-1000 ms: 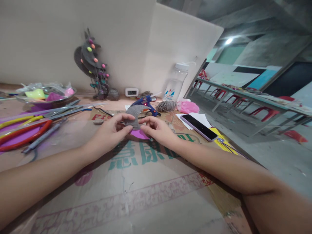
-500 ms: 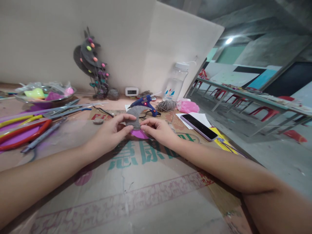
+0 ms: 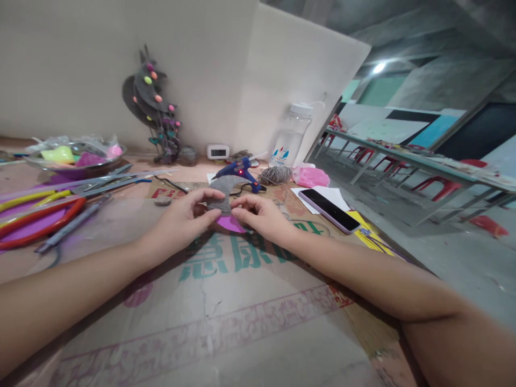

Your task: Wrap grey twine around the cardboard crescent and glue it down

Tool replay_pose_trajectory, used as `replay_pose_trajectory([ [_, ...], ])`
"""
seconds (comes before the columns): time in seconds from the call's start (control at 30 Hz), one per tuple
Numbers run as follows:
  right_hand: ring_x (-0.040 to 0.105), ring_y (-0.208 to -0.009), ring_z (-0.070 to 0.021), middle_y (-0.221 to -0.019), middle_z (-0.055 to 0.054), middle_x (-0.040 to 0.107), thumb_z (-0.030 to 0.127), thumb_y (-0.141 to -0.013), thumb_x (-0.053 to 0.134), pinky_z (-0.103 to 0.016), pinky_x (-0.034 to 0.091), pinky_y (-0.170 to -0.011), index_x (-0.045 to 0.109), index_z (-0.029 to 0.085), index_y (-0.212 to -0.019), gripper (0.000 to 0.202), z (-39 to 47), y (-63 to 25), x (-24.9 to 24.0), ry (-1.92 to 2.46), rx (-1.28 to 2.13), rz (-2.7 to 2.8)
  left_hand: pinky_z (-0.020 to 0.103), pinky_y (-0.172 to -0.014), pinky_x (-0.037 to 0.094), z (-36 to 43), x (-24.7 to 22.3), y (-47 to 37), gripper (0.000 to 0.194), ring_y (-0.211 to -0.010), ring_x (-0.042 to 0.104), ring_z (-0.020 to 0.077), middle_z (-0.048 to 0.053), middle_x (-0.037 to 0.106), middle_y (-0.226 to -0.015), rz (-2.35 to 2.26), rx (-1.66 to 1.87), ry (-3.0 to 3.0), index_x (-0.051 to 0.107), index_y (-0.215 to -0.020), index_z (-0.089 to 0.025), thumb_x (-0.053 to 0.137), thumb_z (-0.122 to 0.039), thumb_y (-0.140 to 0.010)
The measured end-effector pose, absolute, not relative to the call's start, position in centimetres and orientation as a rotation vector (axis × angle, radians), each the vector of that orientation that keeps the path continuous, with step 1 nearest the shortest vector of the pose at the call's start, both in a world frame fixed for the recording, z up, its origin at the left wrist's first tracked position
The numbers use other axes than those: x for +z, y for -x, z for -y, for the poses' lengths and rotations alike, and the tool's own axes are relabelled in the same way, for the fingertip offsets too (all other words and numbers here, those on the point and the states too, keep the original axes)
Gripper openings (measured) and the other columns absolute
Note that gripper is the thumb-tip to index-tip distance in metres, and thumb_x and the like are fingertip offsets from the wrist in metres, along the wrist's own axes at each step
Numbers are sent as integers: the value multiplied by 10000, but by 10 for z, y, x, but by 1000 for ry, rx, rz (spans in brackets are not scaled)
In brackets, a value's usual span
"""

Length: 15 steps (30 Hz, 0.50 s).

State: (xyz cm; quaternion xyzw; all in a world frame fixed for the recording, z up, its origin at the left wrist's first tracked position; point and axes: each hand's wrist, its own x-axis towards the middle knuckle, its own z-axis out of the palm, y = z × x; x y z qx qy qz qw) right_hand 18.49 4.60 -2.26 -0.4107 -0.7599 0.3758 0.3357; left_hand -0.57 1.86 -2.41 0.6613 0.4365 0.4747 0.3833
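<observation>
A grey yarn-wrapped crescent (image 3: 222, 196) is held above the cardboard (image 3: 258, 290) near the middle of the view. My left hand (image 3: 189, 215) pinches its left side between thumb and fingers. At its right edge, my right hand (image 3: 262, 215) has thumb and fingertips closed together on the piece. A purple piece (image 3: 231, 224) shows just below, between the two hands; whether it is joined to the crescent I cannot tell. Right behind lies a blue glue gun (image 3: 241, 172) with a small red light on.
Pliers or scissors with red handles (image 3: 60, 224) and a full bowl (image 3: 76, 166) are at left. Behind stand a decorated grey moon (image 3: 149, 97), a clock (image 3: 218, 152) and a bottle (image 3: 291, 134). Grey twine (image 3: 274, 175) and a phone (image 3: 329, 210) lie to the right.
The crescent has shifted very slightly left in my fingers, and the purple piece below it shows a slightly different outline. Both hands have barely moved.
</observation>
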Motion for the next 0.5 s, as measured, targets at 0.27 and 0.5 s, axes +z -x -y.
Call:
replay_pose_trajectory([
  [0.27,377,-524,-65,-602,51,459,314,-745,604,-195,300,-488,626,161,-916,230,-46,-183,-24,1115,920,2007,241,-538,428,-23,-27,9,380,-625,542,140,15,610,-847,-1167,1085,-1901,528,-1143,-222,566,-296,-773],
  [0.5,385,-507,-61,-593,47,479,279,-754,581,-193,304,-475,632,155,-873,179,-44,-182,-20,1143,957,1972,241,-562,426,-22,-26,8,397,-643,538,136,18,611,-899,-1170,1071,-1942,516,-1158,-215,558,-274,-769],
])
